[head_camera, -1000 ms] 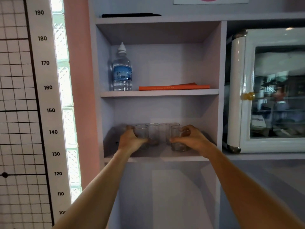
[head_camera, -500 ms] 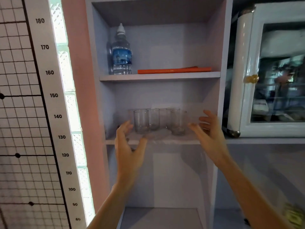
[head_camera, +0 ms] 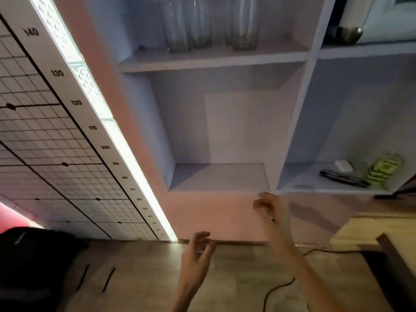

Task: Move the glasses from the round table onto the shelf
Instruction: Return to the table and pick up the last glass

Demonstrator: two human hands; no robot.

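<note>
Several clear glasses stand close together on the pale shelf board at the top of the view, cut off by the frame's edge. My left hand hangs low in front of the floor, fingers loosely curled and apart, holding nothing. My right hand is a little higher, in front of the cabinet's base, also empty with its fingers apart. Both hands are far below the glasses. The round table is out of view.
A lower shelf compartment lies below the glasses. To its right a shelf holds a dark tool and a green-patterned item. A wooden table corner is at right, a black cable on the floor, a black bag at left.
Both hands let go of the glasses, pulled back from the shelf and dropped low. The view has tilted down toward the floor, so the glasses now sit at the top edge.
</note>
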